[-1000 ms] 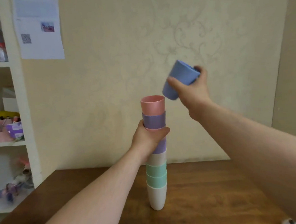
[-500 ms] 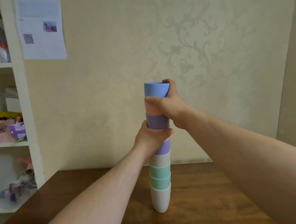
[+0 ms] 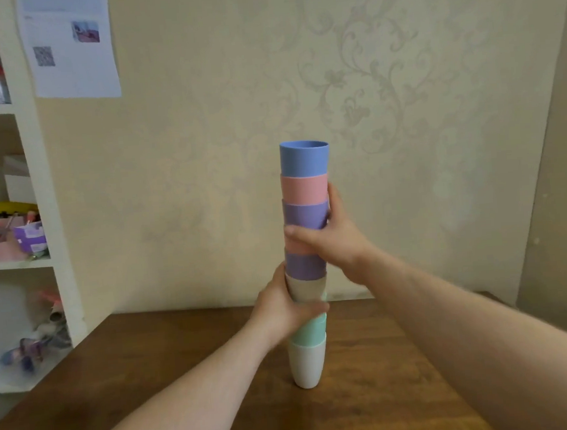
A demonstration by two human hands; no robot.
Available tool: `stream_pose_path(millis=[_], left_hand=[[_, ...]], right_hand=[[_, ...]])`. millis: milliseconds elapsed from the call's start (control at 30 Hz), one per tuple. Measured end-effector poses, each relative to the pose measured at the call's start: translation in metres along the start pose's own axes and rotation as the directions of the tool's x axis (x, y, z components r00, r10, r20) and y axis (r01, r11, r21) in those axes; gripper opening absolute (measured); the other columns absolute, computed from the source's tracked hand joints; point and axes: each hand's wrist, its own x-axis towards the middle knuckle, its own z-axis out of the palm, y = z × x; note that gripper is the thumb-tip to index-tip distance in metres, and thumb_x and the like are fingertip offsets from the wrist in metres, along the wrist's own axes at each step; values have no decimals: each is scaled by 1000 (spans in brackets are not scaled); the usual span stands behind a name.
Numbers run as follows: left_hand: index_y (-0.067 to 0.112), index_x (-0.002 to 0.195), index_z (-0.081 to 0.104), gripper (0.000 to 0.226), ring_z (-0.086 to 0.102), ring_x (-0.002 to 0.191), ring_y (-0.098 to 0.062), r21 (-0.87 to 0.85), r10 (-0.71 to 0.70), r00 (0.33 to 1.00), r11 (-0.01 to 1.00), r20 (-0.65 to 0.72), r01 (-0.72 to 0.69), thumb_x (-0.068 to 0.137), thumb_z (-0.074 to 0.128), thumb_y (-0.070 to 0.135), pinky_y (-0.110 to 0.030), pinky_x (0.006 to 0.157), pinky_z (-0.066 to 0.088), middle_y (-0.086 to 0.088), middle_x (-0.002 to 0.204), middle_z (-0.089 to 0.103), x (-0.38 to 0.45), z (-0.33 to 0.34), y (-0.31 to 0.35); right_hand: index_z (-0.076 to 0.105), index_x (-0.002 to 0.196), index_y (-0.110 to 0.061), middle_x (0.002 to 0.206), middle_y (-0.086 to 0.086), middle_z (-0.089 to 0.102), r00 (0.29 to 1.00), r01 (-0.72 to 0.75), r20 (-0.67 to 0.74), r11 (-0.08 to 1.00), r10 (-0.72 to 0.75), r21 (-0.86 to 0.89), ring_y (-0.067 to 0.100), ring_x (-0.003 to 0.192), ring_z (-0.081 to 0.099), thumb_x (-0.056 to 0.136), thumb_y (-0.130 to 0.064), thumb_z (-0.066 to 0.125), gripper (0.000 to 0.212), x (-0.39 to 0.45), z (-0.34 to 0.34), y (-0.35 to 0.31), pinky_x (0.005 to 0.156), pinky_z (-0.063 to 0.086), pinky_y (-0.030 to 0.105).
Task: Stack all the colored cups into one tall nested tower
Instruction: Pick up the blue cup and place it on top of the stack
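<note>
Your tower (image 3: 307,267) stands upright on the bench (image 3: 371,393), blue cup (image 3: 304,159) seated on top. Your right hand (image 3: 332,241) is wrapped around its middle, your left hand (image 3: 283,307) clamped lower; the long axis runs vertically between them, so both should release straight outward.

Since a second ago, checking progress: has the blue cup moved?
Yes. The blue cup went from the right hand, beside the tower, onto the pink cup.
</note>
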Motion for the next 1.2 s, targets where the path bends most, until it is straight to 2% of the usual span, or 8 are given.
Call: stream_pose_path(millis=[100,200,300,400,500,667,867,1200], left_hand=[[46,136,52,88,72,112,-3,67,-87,988,995,126,79,66,102,31,-31,98,61,19,124,74,-32,16,-66],[47,124,63,67,70,105,6,146,-147,972,982,182,121,68,100,44,-16,90,59,21,117,76,-46,26,-104],[42,134,68,75,71,116,-2,162,-174,970,976,169,147,65,96,57,-32,103,59,21,123,77,-43,32,-118],[38,138,68,76,72,114,-3,150,-172,970,978,169,147,69,97,51,-34,104,59,18,125,78,-31,34,-120],[33,139,69,75,73,111,-6,188,-154,976,974,157,123,71,98,45,-27,97,57,13,126,79,-12,36,-125],[31,138,70,76,74,112,-9,228,-164,974,965,154,126,70,99,45,-28,96,57,11,127,79,28,39,-133],[31,144,64,80,70,118,-13,246,-182,969,959,168,138,73,97,51,-31,100,54,9,133,75,75,44,-147],[29,154,55,81,66,126,-13,233,-207,960,959,189,161,84,91,46,-33,108,53,9,143,70,105,55,-164]], right_hand=[[40,150,-42,128,-9,73,984,-163,60,985,166,-55,8,105,78,79,-18,96,93,-47,5,74,86,65,28],[54,146,-44,133,-14,71,937,-310,114,937,330,-160,4,113,73,68,-41,98,89,-86,15,137,102,62,40],[61,142,-43,131,-16,73,915,-371,104,915,390,-161,3,115,72,66,-47,97,84,-100,27,172,106,59,42],[62,140,-40,123,-18,78,910,-383,105,910,401,-159,1,110,74,67,-34,98,81,-97,35,184,103,61,40],[57,144,-43,122,-21,75,919,-348,115,913,377,-214,-5,110,69,69,-28,97,86,-84,37,191,95,57,24],[59,138,-45,114,-23,74,931,-324,86,911,355,-255,-8,103,68,71,-30,96,78,-51,40,210,81,50,11],[60,118,-49,114,-17,74,907,-402,55,896,418,-190,-1,100,70,71,-30,96,62,-9,37,238,76,54,18],[54,126,-49,114,-24,68,908,-394,69,898,413,-195,0,104,67,74,-37,95,67,17,36,261,77,51,16]])
